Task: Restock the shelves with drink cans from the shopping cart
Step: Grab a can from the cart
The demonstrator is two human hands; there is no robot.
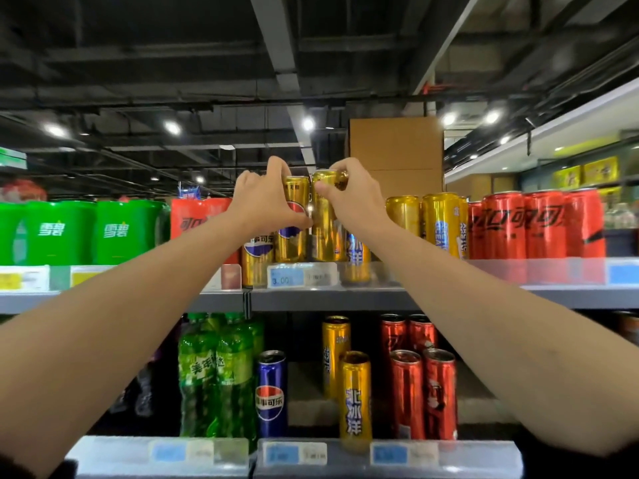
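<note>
Placement on the upper shelf (328, 294) is in hand — 2 gold cans are held upright, 1 gripped by the left hand (264, 198), the other gold can (325, 216) by the right hand (349, 191). Both are judged to be atop the front row; next, seating and release are required.

A brown cardboard box (396, 150) stands far behind the top shelf; green soda bottles (218, 375) (in a pack) sit lower left; ceiling spotlights (172, 127) glow overhead.

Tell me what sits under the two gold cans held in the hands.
Under the gold cans, more gold cans stand on the upper shelf. The hands and price tag cover the contact.
</note>
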